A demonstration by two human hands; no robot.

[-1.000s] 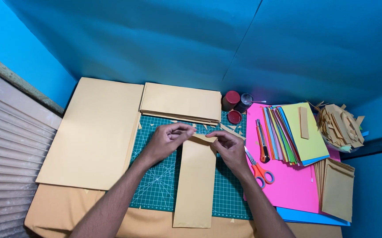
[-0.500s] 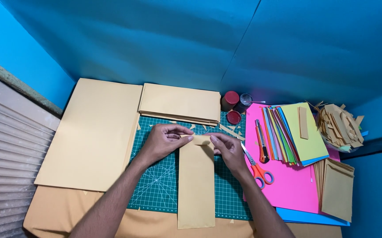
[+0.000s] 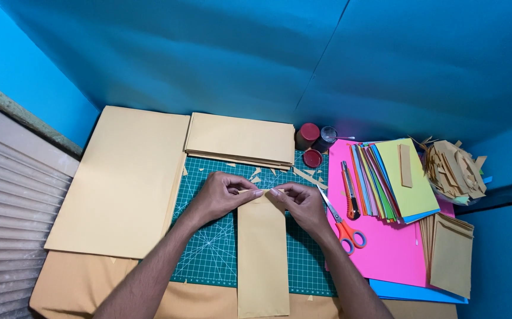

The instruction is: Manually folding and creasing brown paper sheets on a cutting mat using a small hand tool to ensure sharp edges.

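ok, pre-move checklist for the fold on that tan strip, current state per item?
1. Left hand pinching the top flap of the tan paper strip: ok.
2. Right hand pinching the same flap: ok.
3. Strip lying flat on the green cutting mat: ok.
4. Scissors and orange utility knife apart from both hands: ok.
5. Knife blade retracted: cannot tell.
6. Fold edge square to the strip's sides: cannot tell.
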